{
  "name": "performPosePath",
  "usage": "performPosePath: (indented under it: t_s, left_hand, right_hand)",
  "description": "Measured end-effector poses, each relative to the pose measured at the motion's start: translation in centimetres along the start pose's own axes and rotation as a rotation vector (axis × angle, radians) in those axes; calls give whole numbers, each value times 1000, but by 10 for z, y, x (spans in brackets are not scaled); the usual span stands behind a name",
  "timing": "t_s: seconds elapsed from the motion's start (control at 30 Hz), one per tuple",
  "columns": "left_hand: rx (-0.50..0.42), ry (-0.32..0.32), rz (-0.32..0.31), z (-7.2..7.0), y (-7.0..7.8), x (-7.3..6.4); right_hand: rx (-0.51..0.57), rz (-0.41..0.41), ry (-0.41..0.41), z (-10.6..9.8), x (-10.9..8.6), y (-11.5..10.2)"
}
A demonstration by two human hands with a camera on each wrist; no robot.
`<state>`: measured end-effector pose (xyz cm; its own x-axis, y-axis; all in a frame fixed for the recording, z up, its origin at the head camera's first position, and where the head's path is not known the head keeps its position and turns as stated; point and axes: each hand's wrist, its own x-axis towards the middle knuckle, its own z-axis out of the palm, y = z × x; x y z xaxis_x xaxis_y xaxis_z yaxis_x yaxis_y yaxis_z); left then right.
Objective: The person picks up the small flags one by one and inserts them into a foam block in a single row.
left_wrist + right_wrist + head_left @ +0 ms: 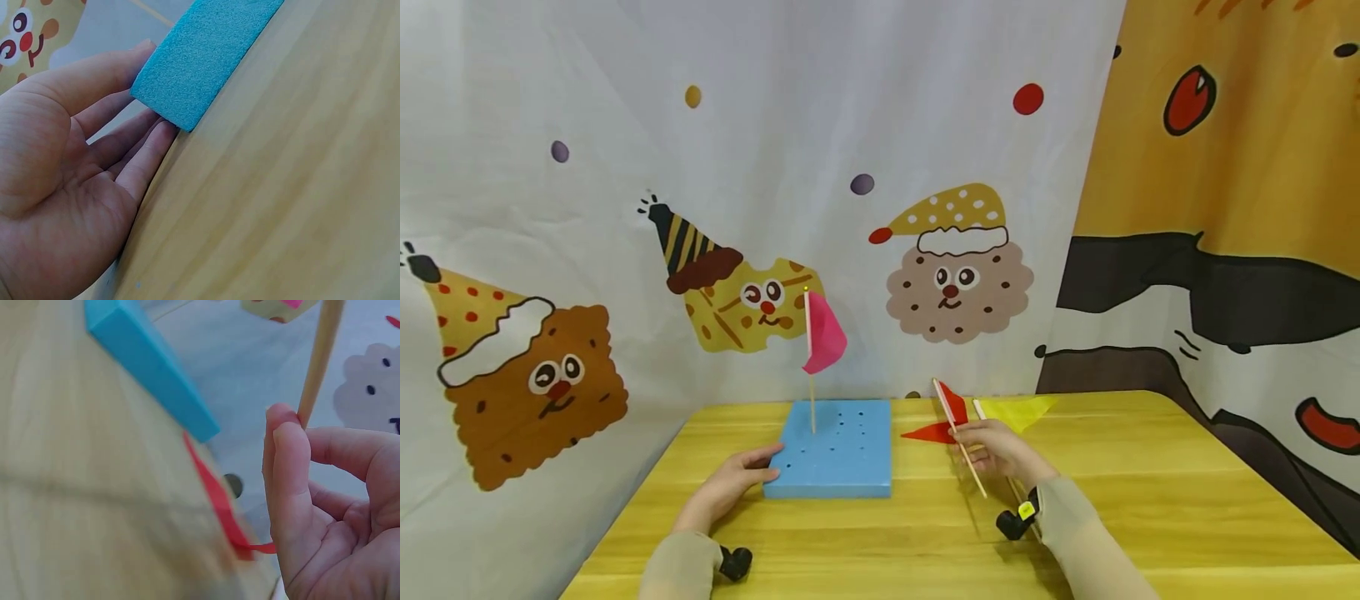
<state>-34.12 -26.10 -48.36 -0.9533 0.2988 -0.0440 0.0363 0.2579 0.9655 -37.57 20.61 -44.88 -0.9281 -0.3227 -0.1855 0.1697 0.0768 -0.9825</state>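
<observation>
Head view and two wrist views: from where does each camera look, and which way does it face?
Head: worn on the head, facing forward and down at the table; left grip, right grip and sleeves show.
Left wrist: on that wrist, facing the blue block; left grip only.
Right wrist: on that wrist, facing a pinched stick and printed cloth; right grip only.
Both wrist views share the blue block.

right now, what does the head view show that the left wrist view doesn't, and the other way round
Only the head view shows the right hand holding a red flag, the yellow flag and the pink cloth. Only the left wrist view shows the palm side of the left hand. Both show that hand, the blue block, the wooden table and the printed cheese face.
</observation>
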Motion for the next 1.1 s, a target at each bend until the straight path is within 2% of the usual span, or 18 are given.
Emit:
performPosePath:
  t_s: [0.2, 0.47, 0.73, 1.1]
  left_hand:
    - [-7, -1, 6, 0, 3, -1]
    - [-1, -3, 19, 1, 1, 0]
    - [-5, -15, 5, 2, 2, -3]
    - [3, 0, 12, 0, 4, -4]
  right_hand:
    - [28, -48, -30, -2, -7, -21]
    - [47, -120, -54, 1, -19, -34]
    - [43, -158, -19, 7, -25, -42]
    - [-25, -207, 47, 13, -22, -61]
